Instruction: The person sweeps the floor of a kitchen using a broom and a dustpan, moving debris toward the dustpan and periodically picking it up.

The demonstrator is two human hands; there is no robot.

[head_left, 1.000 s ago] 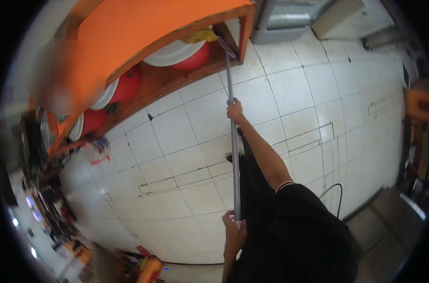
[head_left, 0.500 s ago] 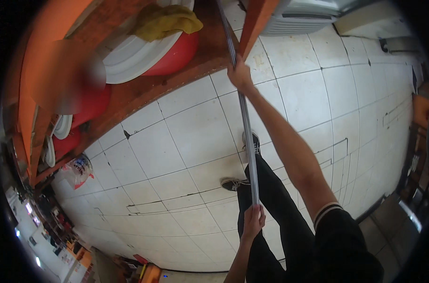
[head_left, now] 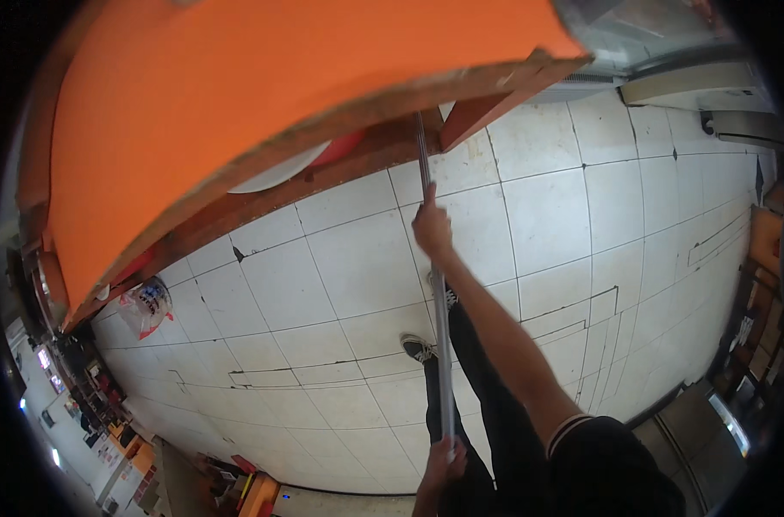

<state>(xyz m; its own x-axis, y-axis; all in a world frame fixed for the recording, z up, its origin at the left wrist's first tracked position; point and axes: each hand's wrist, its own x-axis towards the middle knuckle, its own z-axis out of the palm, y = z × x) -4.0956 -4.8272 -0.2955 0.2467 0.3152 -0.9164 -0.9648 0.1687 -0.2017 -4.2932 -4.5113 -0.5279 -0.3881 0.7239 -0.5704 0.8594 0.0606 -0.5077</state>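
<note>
Orange laminate covers the top of the surface (head_left: pixel 263 112), which fills the upper left of the view and serves as reference. A metal pole (head_left: pixel 441 327) runs from beneath the surface's right edge straight down toward the viewer, over the tiled floor (head_left: pixel 340 267). The right hand (head_left: pixel 432 229) has its grip wrapped tight around the pole just below the surface edge, arm extended. The left hand (head_left: pixel 445 457) grips the pole's near end, far below the surface, fingers closed around it. Under the surface, on a wooden shelf (head_left: pixel 357 159), a white dish (head_left: pixel 276 177) and a red item (head_left: pixel 340 148) are partly visible. A shoe (head_left: pixel 418 349) stands on the floor beside the pole. A plastic bag (head_left: pixel 146 303) lies below the surface's left end.
</note>
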